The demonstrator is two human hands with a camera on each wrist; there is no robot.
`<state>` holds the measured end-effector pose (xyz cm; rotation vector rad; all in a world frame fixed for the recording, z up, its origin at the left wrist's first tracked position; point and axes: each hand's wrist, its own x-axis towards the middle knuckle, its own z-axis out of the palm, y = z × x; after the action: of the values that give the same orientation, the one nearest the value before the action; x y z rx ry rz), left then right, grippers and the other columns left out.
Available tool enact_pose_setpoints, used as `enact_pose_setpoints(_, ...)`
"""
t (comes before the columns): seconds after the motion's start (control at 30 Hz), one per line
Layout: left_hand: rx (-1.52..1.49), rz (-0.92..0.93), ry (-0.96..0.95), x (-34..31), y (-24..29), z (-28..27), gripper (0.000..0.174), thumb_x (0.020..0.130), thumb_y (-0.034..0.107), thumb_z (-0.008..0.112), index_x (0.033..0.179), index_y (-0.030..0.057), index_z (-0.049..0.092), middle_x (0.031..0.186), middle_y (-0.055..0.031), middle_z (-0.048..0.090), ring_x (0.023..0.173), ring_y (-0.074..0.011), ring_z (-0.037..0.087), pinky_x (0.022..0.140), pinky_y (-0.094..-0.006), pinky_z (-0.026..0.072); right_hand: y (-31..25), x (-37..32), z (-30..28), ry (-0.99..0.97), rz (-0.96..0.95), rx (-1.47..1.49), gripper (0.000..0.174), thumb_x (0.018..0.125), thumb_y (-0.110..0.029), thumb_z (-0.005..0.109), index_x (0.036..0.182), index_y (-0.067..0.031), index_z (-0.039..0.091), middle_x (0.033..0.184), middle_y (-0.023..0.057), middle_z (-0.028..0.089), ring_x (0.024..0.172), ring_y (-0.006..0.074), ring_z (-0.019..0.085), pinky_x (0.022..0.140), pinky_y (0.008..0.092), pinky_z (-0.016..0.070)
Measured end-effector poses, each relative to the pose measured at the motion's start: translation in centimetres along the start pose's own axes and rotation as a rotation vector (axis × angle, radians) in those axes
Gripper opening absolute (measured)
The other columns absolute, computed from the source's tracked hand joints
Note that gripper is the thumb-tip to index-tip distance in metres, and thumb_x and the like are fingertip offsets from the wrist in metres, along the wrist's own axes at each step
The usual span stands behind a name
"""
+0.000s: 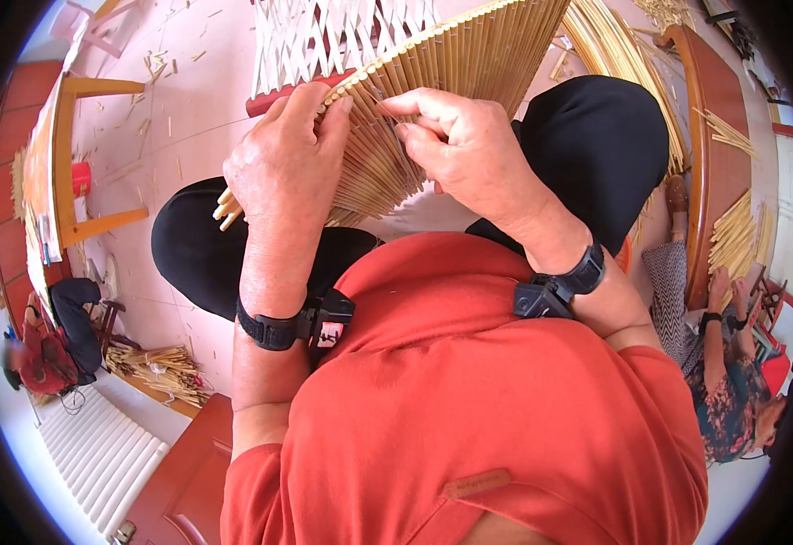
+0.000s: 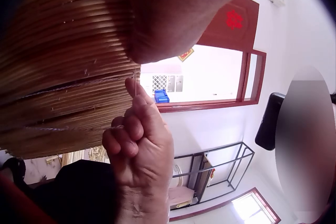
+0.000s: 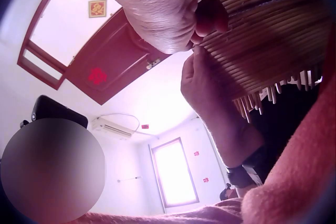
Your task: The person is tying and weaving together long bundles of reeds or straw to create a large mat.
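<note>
A mat of thin straw-coloured stalks (image 1: 478, 64), bound side by side with rows of string, stands over the lap and fans out towards the top. My left hand (image 1: 292, 159) grips the stalks near the mat's left edge, thumb on the near face. Loose stalk ends (image 1: 227, 209) stick out below that hand. Close to the mat's face, my right hand (image 1: 478, 150) pinches with thumb and forefinger. In the left wrist view, a fine string (image 2: 136, 86) runs up from the right hand's fingertips to the mat edge. The right wrist view shows both hands' fingertips close together at that edge.
A white strap lattice on a red frame (image 1: 324, 41) is ahead. Bundled stalks (image 1: 610, 45) lie right of the mat, beside a brown bench (image 1: 714, 136). An orange wooden frame (image 1: 69, 163) stands left. Two other people sit at the sides. Stalk scraps litter the floor.
</note>
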<state>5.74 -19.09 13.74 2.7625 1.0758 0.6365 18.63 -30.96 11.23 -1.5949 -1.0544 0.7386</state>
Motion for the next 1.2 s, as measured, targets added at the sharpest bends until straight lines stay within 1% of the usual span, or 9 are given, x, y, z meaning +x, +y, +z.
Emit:
enact_pose_setpoints(0.03, 0.006, 0.005, 0.003, 0.0, 0.0, 0.0, 0.019, 0.084, 0.031, 0.066, 0.089, 0.0123, 0.066, 0.076, -0.0056, 0.066, 0.069, -0.0282, 0.065, 0.06, -0.0388, 0.0506, -0.2, 0.0, -0.1, 0.0, 0.001, 0.0, 0.025, 0.09, -0.006, 0.055, 0.113, -0.0039, 0.065, 0.055, -0.0036, 0.049, 0.049, 0.0027, 0.047, 0.046, 0.0215, 0.041)
enact_pose_setpoints(0.1, 0.013, 0.009, 0.006, -0.1, 0.0, 0.1, 0.019, 0.084, 0.031, 0.066, 0.089, 0.0125, 0.066, 0.075, -0.0054, 0.066, 0.068, -0.0279, 0.065, 0.06, -0.0386, 0.0504, -0.6, 0.0, -0.3, 0.012, 0.098, 0.083, 0.02, 0.084, -0.008, 0.06, 0.102, -0.0005, 0.067, 0.059, 0.0143, 0.056, 0.047, 0.0134, 0.047, 0.049, 0.0284, 0.0421)
enact_pose_setpoints(0.13, 0.001, 0.024, 0.021, -0.1, -0.1, 0.1, 0.019, 0.084, 0.031, 0.066, 0.089, 0.0126, 0.066, 0.075, -0.0051, 0.066, 0.068, -0.0276, 0.065, 0.06, -0.0385, 0.0503, -0.7, 0.0, -0.3, 0.011, 0.098, 0.082, 0.02, 0.084, -0.008, 0.06, 0.102, -0.0005, 0.067, 0.059, 0.0143, 0.056, 0.047, 0.0134, 0.047, 0.049, 0.0284, 0.0421)
enact_pose_setpoints(0.43, -0.011, 0.06, 0.05, -0.2, -0.2, 0.0, 0.019, 0.082, 0.03, 0.069, 0.088, 0.013, 0.066, 0.073, -0.0041, 0.065, 0.066, -0.0259, 0.064, 0.059, -0.0373, 0.05, -0.8, -0.1, 0.9, 0.096, 0.04, 0.128, 0.019, 0.086, -0.007, 0.059, 0.102, 0.0005, 0.067, 0.06, 0.0132, 0.057, 0.048, 0.0107, 0.047, 0.049, 0.0283, 0.0422)
enact_pose_setpoints(0.53, -0.029, 0.073, 0.074, -0.2, 0.0, -0.8, 0.019, 0.082, 0.03, 0.069, 0.088, 0.0127, 0.066, 0.072, -0.0035, 0.064, 0.066, -0.0251, 0.064, 0.059, -0.0365, 0.0498, -1.5, -0.5, 0.7, 0.103, 0.009, 0.034, 0.019, 0.088, -0.006, 0.058, 0.103, -0.0001, 0.067, 0.06, 0.008, 0.057, 0.05, 0.0069, 0.049, 0.048, 0.0256, 0.0429)
enact_pose_setpoints(0.63, -0.033, 0.114, 0.114, -0.4, 0.2, -1.2, 0.019, 0.081, 0.03, 0.069, 0.089, 0.0128, 0.066, 0.071, -0.0028, 0.063, 0.066, -0.0236, 0.064, 0.06, -0.0356, 0.0493, -2.6, -1.2, -0.6, 0.011, 0.205, 0.335, 0.018, 0.092, -0.01, 0.056, 0.105, -0.0004, 0.065, 0.06, -0.0018, 0.055, 0.049, 0.0033, 0.049, 0.044, 0.0197, 0.0434)
enact_pose_setpoints(0.8, 0.011, 0.167, 0.134, -1.0, 1.0, -0.3, 0.02, 0.082, 0.029, 0.068, 0.093, 0.0126, 0.065, 0.07, -0.0026, 0.061, 0.068, -0.0222, 0.064, 0.062, -0.0355, 0.0478, -0.8, -1.8, -0.5, -0.051, 0.344, 0.402, 0.019, 0.096, -0.014, 0.053, 0.104, -0.0015, 0.065, 0.059, -0.0022, 0.052, 0.046, 0.0028, 0.044, 0.041, 0.0188, 0.0371)
enact_pose_setpoints(0.97, 0.099, 0.205, -0.023, -0.9, 2.5, -0.1, 0.017, 0.087, 0.025, 0.063, 0.092, 0.01, 0.06, 0.074, -0.0045, 0.061, 0.072, -0.0248, 0.064, 0.066, -0.0388, 0.0461, -0.3, -2.4, -0.4, 0.078, 0.369, 0.48, 0.02, 0.096, -0.014, 0.053, 0.107, -0.0005, 0.064, 0.055, -0.004, 0.046, 0.043, 0.0029, 0.037, 0.04, 0.0197, 0.0297)
enact_pose_setpoints(1.2, 0.093, 0.229, -0.143, -0.2, 3.0, -0.1, 0.02, 0.087, 0.025, 0.062, 0.081, 0.0078, 0.054, 0.071, -0.006, 0.061, 0.071, -0.0262, 0.064, 0.065, -0.0398, 0.0463, 0.2, -2.7, -1.4, 0.099, 0.365, 0.43, 0.02, 0.095, -0.015, 0.056, 0.106, -0.0034, 0.068, 0.06, -0.0046, 0.051, 0.047, 0.0011, 0.04, 0.042, 0.0185, 0.0322)
